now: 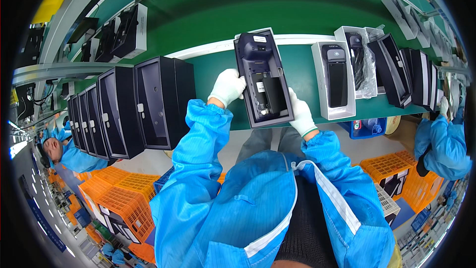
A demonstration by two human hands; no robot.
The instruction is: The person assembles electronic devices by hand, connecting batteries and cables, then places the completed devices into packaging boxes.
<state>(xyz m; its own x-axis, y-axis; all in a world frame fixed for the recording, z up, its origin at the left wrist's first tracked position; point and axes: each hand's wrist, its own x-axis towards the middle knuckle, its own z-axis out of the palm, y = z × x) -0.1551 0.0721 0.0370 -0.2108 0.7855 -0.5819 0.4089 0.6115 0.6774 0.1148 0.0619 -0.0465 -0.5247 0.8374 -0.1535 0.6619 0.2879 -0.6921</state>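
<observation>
A dark open box [289, 113] is held tilted over the bench in front of me. Inside it lies a black handheld card terminal [255, 51], back side up, with a bare compartment and a white label. My left hand [228, 87], in a white glove, grips the box's left side. At the lower right side, my right hand [302, 114], gloved too, is closed on the box edge, its fingertips partly hidden. To the right, a white box [323, 100] holds another terminal [337, 77], screen up.
Several dark open boxes [159, 101] stand in a row at left. More boxes [389, 72] and clear plastic wrap [364, 69] are at right. A blue bin [366, 128] sits below the bench edge. Orange crates [126, 208] stand behind me. Co-workers [444, 141] sit on both sides.
</observation>
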